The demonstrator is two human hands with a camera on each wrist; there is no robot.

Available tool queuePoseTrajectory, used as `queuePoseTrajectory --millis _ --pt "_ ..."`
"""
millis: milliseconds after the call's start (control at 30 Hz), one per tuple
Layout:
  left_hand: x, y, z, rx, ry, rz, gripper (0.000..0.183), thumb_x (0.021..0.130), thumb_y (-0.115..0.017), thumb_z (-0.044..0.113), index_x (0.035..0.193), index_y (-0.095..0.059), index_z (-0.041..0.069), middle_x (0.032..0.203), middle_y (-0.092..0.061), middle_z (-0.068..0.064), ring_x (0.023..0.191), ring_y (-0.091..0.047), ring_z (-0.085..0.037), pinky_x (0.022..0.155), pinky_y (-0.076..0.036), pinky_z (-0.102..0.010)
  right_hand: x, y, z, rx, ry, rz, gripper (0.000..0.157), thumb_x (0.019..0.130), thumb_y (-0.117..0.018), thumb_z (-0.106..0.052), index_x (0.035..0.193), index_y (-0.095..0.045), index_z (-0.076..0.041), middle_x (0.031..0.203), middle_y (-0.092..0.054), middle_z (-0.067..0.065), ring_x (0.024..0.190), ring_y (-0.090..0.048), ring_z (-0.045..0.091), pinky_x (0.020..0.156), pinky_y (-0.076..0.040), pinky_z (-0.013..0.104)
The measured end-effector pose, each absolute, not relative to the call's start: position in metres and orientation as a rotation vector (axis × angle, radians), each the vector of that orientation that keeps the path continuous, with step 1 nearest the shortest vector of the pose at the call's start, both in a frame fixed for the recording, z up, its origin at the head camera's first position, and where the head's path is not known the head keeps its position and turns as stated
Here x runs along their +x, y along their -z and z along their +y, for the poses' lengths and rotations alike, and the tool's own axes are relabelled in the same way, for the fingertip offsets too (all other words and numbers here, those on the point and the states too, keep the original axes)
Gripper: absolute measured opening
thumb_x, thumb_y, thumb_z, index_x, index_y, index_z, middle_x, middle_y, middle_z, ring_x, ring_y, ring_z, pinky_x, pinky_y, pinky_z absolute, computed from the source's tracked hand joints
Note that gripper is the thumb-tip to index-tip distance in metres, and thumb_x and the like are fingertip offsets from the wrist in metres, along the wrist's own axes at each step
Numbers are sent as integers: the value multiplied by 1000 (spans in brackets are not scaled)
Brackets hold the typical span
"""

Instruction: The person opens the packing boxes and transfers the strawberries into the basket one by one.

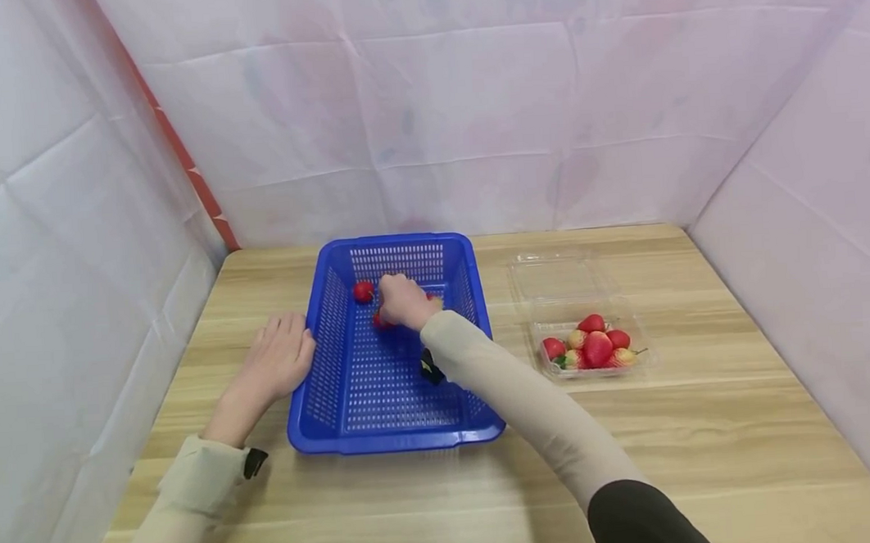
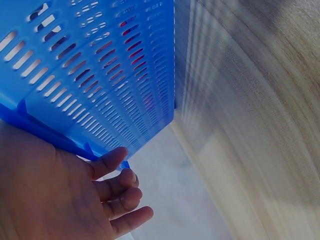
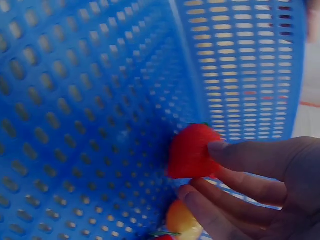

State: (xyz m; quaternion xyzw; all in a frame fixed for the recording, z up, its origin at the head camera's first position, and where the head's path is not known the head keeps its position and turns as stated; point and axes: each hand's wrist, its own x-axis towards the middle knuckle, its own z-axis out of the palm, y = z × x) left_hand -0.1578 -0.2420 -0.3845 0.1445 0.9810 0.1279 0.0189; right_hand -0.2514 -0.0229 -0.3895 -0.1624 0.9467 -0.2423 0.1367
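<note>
Pinching a smooth, red, tapered strawberry (image 3: pixel 192 152) between thumb and fingers, the right hand (image 1: pixel 407 302) reaches down inside the slotted blue plastic basket (image 1: pixel 396 443), its sleeved forearm (image 1: pixel 529 398) slanting in from the near right; the left hand (image 1: pixel 284 353), fingers loosely bent and slightly parted, rests against the basket's left rim.

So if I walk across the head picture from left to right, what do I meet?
Left hand → leftmost red fruit in the blue basket → right hand → open clear box.
</note>
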Motion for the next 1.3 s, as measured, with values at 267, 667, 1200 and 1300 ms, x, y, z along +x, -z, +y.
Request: queuePoseTrajectory --millis 267,667,1200,1300 --pt "-159 385 -243 458 -415 3058 26 103 -27 20 102 -45 1 95 -46 -15 92 -41 -34 75 -34 -45 -252 399 -29 -508 654 2775 29 84 -70 -4 70 -46 -12 67 -42 0 59 -42 17 52 -36 29" --pt "-161 388 -243 457 -427 3064 25 103 -27 20 99 -45 2 94 -45 -14 89 -40 -33 74 -33 -44 -253 406 -30 -450 577 2771 19 80 -77 -9 91 -61 -9 85 -61 5 72 -55 22 61 -47 35" --pt "-163 388 -244 447 -428 3035 27 104 -25 22 101 -43 2 95 -44 -14 89 -38 -32 75 -31 -43 -250 402 -32 -421 572 2737 28 75 -86 -14 93 -65 -7 84 -64 5 72 -56 21 65 -51 34" --pt "-164 387 -245 437 -427 3036 27 104 -25 22 102 -44 2 96 -44 -14 90 -38 -32 75 -32 -43 -249 400 -32 -413 577 2718 29 76 -86 -14 94 -64 -8 85 -63 5 74 -56 21 66 -50 34"
